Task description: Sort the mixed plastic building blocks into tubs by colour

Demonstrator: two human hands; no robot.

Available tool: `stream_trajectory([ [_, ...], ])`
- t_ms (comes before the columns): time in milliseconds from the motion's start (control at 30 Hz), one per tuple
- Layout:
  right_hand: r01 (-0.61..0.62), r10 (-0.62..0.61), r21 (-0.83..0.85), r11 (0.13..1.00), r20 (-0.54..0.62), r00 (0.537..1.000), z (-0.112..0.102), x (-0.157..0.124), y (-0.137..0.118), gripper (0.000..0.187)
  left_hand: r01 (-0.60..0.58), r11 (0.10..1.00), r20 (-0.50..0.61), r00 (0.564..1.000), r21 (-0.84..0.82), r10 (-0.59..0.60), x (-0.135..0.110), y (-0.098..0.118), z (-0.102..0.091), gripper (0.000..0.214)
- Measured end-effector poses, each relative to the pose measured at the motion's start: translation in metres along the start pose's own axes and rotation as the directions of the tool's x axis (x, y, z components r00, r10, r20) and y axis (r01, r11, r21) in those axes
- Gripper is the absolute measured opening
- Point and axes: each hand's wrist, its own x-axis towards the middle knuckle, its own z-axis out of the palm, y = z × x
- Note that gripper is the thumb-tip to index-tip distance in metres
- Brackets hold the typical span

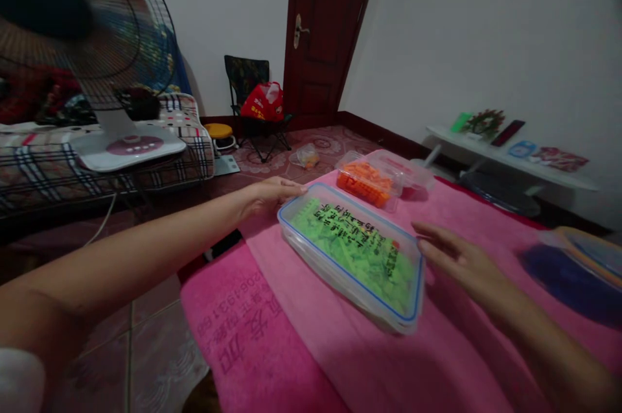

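A clear plastic storage box (350, 251) sits on the pink cloth in front of me. Its lid has a blue rim and black handwriting, and green pieces show through it. At the box's far left corner my left hand (272, 197) is stretched out, with fingertips at the edge and some fingers partly hidden. My right hand (449, 254) is by the right end, fingers apart and extended, the tips at or very near the lid's rim. Just behind the box stands an open clear container (367, 183) of orange pieces.
Pink cloth (247, 329) covers the table. A blue round object (568, 277) lies at the right. An electric fan (129, 147) stands at the left beside a bed (194, 147). Farther back are a folding chair (247, 72) with a red bag, a door (325, 30) and a white shelf (515, 163).
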Motion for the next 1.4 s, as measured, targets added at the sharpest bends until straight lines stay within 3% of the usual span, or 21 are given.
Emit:
stream_trajectory([
  [200,-0.054,0.041,0.121,0.991,0.109,0.993,0.008,-0.036,-0.005,0.069,0.027,0.982,0.039,0.999,0.185,-0.035,-0.007,0.006,-0.003,0.054],
  [400,-0.088,0.072,0.202,0.975,0.085,0.994,0.012,-0.045,-0.001,0.077,-0.054,0.923,0.020,0.999,0.382,0.050,-0.010,0.006,0.007,0.050],
  [600,-0.158,0.133,0.267,0.951,0.108,0.985,0.014,-0.050,-0.002,0.085,-0.055,0.900,0.080,0.997,0.431,0.022,-0.009,0.006,0.005,0.063],
  [733,-0.174,0.153,0.251,0.952,0.100,0.983,0.016,-0.050,-0.005,0.088,-0.053,0.880,0.070,0.997,0.471,0.023,-0.006,0.005,0.003,0.070],
  [800,-0.155,0.138,0.217,0.964,0.095,0.986,0.017,-0.050,-0.005,0.087,-0.093,0.830,0.050,0.996,0.550,0.079,-0.004,0.004,0.004,0.071],
  [867,-0.117,0.103,0.157,0.981,0.094,0.990,0.017,-0.050,-0.005,0.084,-0.208,0.699,0.056,0.971,0.684,0.234,-0.004,0.004,0.005,0.068],
  [900,-0.094,0.084,0.110,0.990,0.089,0.993,0.016,-0.050,-0.005,0.083,-0.288,0.587,0.096,0.937,0.757,0.335,-0.005,0.004,0.007,0.063],
  [967,-0.048,0.049,-0.012,0.999,0.067,0.997,0.014,-0.046,-0.006,0.085,-0.440,0.300,0.280,0.847,0.846,0.452,-0.010,0.005,0.011,0.051],
  [1033,-0.004,0.015,-0.126,0.992,0.086,0.996,0.010,-0.039,-0.009,0.085,-0.540,0.065,0.475,0.785,0.839,0.397,-0.017,0.007,0.017,0.049],
  [1067,0.020,0.000,-0.165,0.986,0.120,0.993,0.007,-0.035,-0.011,0.084,-0.570,-0.003,0.536,0.772,0.822,0.341,-0.022,0.008,0.021,0.053],
  [1167,0.091,-0.034,-0.218,0.972,0.255,0.966,-0.001,-0.020,-0.017,0.081,-0.631,-0.107,0.636,0.735,0.768,0.235,-0.033,0.011,0.032,0.070],
  [1233,0.121,-0.041,-0.243,0.962,0.310,0.950,-0.004,-0.009,-0.018,0.081,-0.682,-0.161,0.701,0.686,0.713,0.196,-0.038,0.012,0.039,0.076],
  [1300,0.129,-0.035,-0.260,0.957,0.338,0.940,-0.003,0.001,-0.018,0.079,-0.712,-0.223,0.746,0.645,0.666,0.169,-0.041,0.010,0.045,0.080],
  [1400,0.103,-0.007,-0.262,0.960,0.341,0.940,0.007,0.014,-0.017,0.074,-0.697,-0.315,0.760,0.627,0.645,0.168,-0.044,0.004,0.051,0.083],
])
